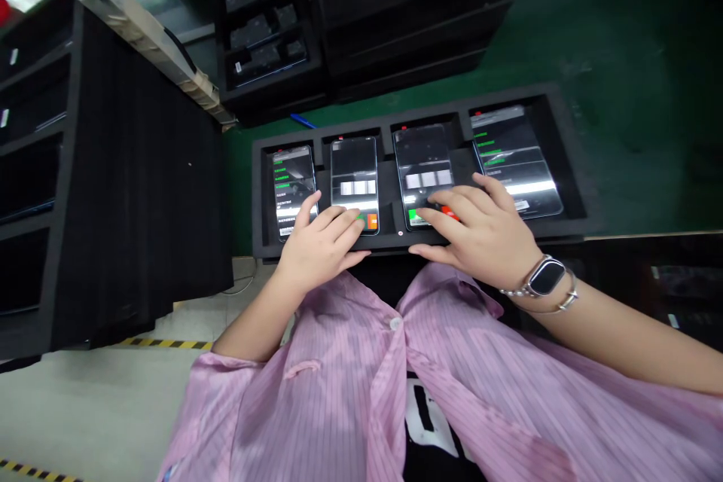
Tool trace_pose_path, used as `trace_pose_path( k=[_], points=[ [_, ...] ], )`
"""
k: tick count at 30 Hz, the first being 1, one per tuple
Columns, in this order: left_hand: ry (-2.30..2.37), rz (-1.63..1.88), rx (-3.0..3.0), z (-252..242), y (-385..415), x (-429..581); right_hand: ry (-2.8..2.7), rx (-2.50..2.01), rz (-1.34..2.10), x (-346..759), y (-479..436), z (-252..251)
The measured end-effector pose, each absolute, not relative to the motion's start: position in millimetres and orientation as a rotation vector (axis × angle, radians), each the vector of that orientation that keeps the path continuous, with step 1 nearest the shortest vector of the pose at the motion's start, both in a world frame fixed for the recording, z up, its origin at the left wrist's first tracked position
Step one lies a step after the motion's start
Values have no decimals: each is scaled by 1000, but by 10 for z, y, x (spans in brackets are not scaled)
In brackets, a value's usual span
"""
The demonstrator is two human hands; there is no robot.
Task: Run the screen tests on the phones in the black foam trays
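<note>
A black foam tray (385,166) lies before me with several lit smartphones in its slots. My left hand (321,245) has its fingers spread over the bottom of the second phone (354,164), by a green and an orange button. Its thumb reaches toward the leftmost phone (294,199), which lists green and white text. Fingers of my right hand (480,230) stretch across the lower screen of the third phone (423,154), near its green and red buttons. Beside that hand lies the rightmost phone (523,158), also showing green lines. Neither hand grips anything.
Tall stacks of black foam trays stand at the left (135,143) and behind (407,7). Another slotted tray (265,53) holds devices at the back. A blue pen (303,120) lies on the green table mat (633,128). A pale metal post (141,30) slants at the upper left.
</note>
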State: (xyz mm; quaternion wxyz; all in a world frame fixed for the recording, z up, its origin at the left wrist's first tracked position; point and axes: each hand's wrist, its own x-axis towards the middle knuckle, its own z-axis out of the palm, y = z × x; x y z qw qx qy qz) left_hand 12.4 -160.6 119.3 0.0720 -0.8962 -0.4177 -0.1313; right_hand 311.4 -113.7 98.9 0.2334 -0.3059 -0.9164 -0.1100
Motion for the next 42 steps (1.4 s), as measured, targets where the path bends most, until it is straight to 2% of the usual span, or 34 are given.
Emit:
trace_pose_path(
  k=[42],
  points=[
    [-1327, -426, -2704, 1189, -1607, 155, -2436, -906, -128, 3134, -1148, 930]
  ],
)
